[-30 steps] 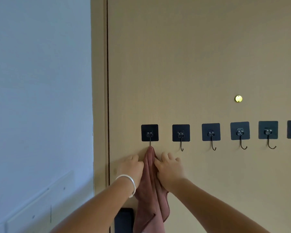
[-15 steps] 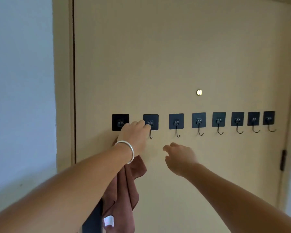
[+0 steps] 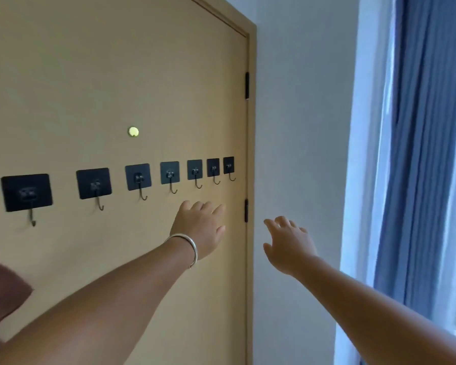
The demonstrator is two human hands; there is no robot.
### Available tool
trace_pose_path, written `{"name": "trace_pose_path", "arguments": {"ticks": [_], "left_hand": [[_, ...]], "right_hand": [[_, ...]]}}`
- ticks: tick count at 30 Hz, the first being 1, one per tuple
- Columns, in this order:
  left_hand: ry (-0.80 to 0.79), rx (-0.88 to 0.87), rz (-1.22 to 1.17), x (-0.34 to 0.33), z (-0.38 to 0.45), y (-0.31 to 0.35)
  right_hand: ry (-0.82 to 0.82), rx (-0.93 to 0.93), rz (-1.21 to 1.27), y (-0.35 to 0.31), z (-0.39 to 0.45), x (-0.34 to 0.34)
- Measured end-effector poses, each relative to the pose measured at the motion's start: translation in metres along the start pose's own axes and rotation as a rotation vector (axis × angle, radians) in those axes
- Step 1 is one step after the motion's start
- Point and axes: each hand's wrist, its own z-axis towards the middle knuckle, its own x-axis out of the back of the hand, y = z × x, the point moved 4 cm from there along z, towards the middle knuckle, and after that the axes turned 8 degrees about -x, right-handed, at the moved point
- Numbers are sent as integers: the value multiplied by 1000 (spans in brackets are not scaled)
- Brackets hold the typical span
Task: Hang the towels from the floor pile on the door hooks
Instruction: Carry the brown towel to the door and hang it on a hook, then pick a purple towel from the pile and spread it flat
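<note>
A tan door (image 3: 116,61) carries a row of several black square hooks (image 3: 138,177), all bare in this view. At the lower left edge a corner of the reddish-brown towel (image 3: 3,293) shows; the hook that holds it is out of frame. My left hand (image 3: 199,229), with a silver bangle on the wrist, stretches out in front of the door below the right-hand hooks, fingers apart and holding nothing. My right hand (image 3: 288,242) is out in front of the white wall right of the door frame, also open. The floor pile is not in view.
A brass peephole (image 3: 133,132) sits above the hooks. Black hinges (image 3: 247,85) run down the door's right edge. A white wall (image 3: 300,127) stands right of the frame, then blue curtains (image 3: 427,154) and a window at the far right.
Both hands let go of the hung towel and swung to the right. My view turned right too, so the towel slid to the left edge and the curtains came in.
</note>
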Motion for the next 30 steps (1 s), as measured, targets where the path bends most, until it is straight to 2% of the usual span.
{"name": "trace_pose_path", "arguments": {"ticks": [4, 10, 15, 24, 30], "left_hand": [[86, -81, -96, 12, 60, 81], [120, -194, -218, 32, 130, 210], [127, -318, -319, 48, 159, 328], [110, -653, -594, 110, 136, 582], [183, -969, -725, 183, 75, 728]], "right_hand": [[54, -125, -82, 94, -13, 28], [92, -325, -207, 232, -35, 70], [85, -474, -260, 334, -90, 96], [-8, -917, -455, 487, -300, 151], [-44, -1358, -626, 528, -477, 215]]}}
